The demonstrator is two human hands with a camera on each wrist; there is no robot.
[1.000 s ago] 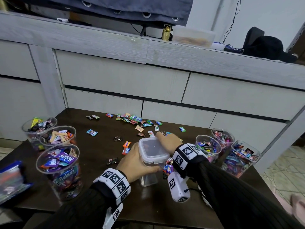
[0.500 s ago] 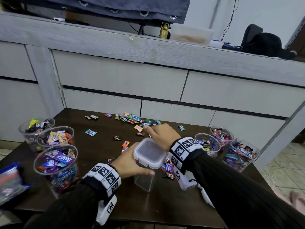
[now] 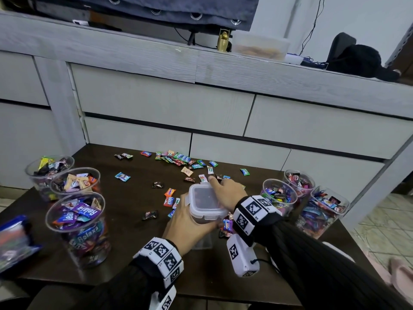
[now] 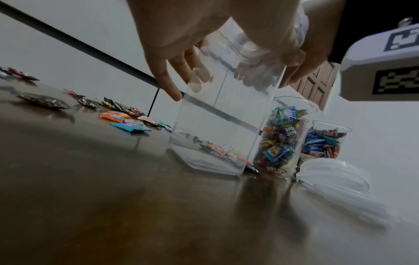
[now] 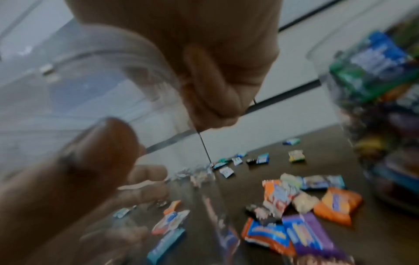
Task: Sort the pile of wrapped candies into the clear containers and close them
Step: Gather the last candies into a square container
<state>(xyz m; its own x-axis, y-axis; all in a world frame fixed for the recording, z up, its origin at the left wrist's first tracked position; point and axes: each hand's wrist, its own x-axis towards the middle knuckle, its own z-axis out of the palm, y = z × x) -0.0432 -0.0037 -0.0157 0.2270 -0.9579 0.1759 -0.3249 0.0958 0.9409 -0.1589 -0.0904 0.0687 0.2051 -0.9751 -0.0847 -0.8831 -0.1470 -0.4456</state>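
Note:
An empty clear square container [image 4: 217, 136] stands at the middle of the dark table [image 3: 125, 231] with a translucent lid [image 3: 204, 199] on top. My left hand [image 3: 190, 224] grips the container's upper near-left side, fingers wrapped round the wall. On the lid's right and far edge lies my right hand [image 3: 225, 193], its fingers curled over the rim. Loose wrapped candies [image 3: 178, 159] are scattered behind the container, and a few more [image 3: 169, 198] lie just left of it. The right wrist view is blurred; it shows my right hand [image 5: 204, 71] curled over the lid's rim.
Three open clear cups of candies [image 3: 76, 220] stand at the left, three more [image 3: 279, 195] at the right. A blue bag [image 3: 13, 240] lies at the left edge. Spare translucent lids [image 4: 335, 182] lie near the right cups. Grey drawers rise behind the table.
My right hand has come round from behind the lid to its right edge. The left hand has kept its hold on the container, which has hardly shifted.

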